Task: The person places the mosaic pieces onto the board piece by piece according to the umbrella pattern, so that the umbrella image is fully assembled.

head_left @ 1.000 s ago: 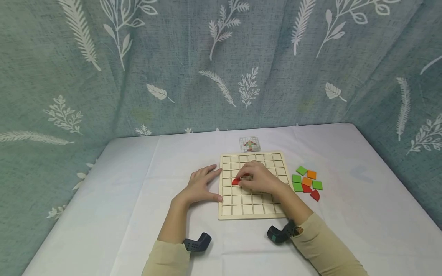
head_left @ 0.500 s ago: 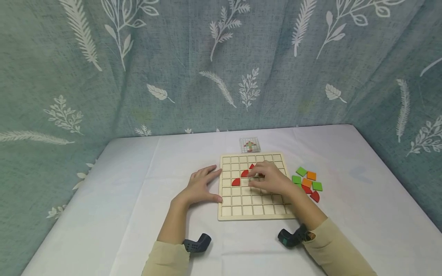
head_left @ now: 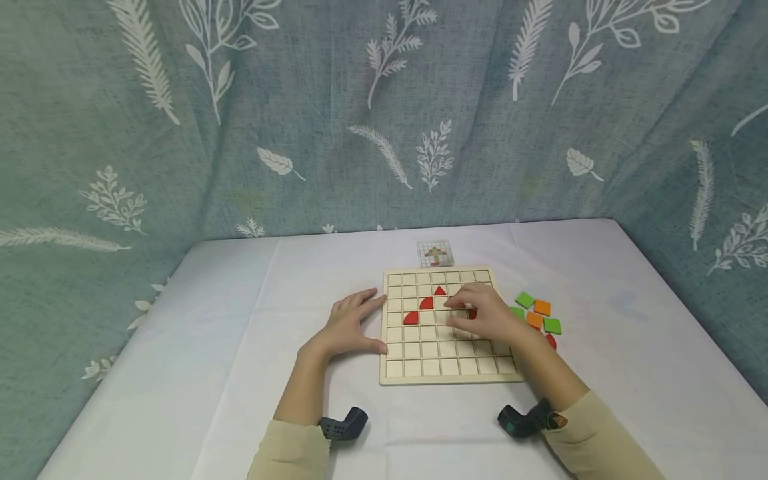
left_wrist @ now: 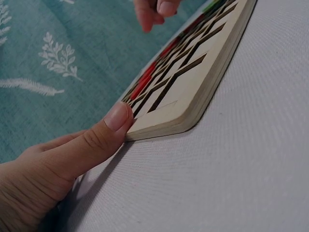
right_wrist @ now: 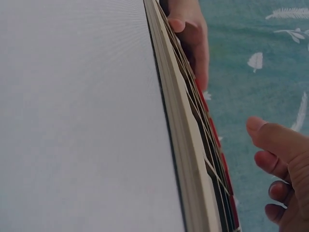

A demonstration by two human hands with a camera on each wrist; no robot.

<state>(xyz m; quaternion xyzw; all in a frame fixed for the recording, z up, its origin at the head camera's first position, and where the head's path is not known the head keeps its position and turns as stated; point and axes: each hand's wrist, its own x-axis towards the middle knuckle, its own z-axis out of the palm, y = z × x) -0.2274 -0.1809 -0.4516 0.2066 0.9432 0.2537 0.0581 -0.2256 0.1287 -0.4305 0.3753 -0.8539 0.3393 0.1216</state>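
A wooden grid board point(head_left: 420, 350) lies on the white table. My left hand point(head_left: 348, 325) touches its left edge with thumb and fingers spread; in the left wrist view the thumb point(left_wrist: 99, 140) rests at a corner of the board. Red quarter-circle tiles point(head_left: 411, 319) and a red triangle tile point(head_left: 440, 291) sit in its cells. Above the board's right half is my right hand point(head_left: 489, 315), its fingertips apart and nothing seen between them. Another red tile point(head_left: 472, 313) shows partly under that hand. In the right wrist view, the right thumb point(right_wrist: 277, 137) stands clear of the board.
To the right of the board lie loose green tiles point(head_left: 553, 326), orange tiles point(head_left: 542, 307) and a red piece point(head_left: 551, 341), partly covered by the right arm. Behind the board is a small pattern card point(head_left: 435, 253). A leaf-print curtain point(head_left: 336, 120) hangs at the back.
My right hand has moved right across the board, away from the red tile at the left, uncovering more red tiles. The left hand stays at the board's edge.
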